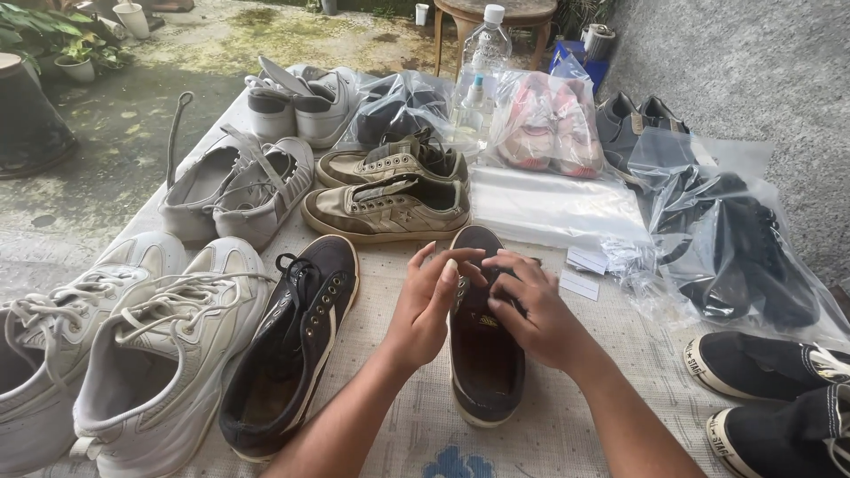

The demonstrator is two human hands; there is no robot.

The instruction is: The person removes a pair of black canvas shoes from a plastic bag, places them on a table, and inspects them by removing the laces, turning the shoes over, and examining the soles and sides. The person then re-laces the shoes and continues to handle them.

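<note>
Both hands hide the dark sneaker's [483,354] laced front.

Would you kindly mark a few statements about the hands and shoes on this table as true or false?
1. Both hands, left hand and right hand, are on the dark shoe. True.
2. Its mate lies to the right of it. False: it lies to the left.
3. The pink shoes are inside a clear bag. True.
4. The plastic bottle lies on its side. False: it stands upright.
</note>
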